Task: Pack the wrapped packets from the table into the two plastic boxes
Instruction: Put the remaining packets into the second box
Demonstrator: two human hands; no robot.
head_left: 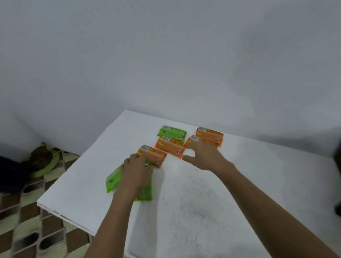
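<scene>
My left hand point(137, 170) lies on green packets point(113, 180) near the table's point(190, 207) left edge, fingertips at an orange packet point(155, 156); whether they grip I cannot tell. My right hand point(202, 153) is spread wide, fingertips touching a second orange packet point(194, 139). Other packets point(170, 146) lie close by.

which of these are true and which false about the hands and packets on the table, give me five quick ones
1. The left hand lies over the near green packet. True.
2. The right hand is held well clear of every packet. False: its fingers reach onto an orange packet.
3. A plastic box stands on the table. False: no box is in view.
4. The far green packet lies flat on the table. True.
5. Every packet in view is orange. False: some are green.
</scene>
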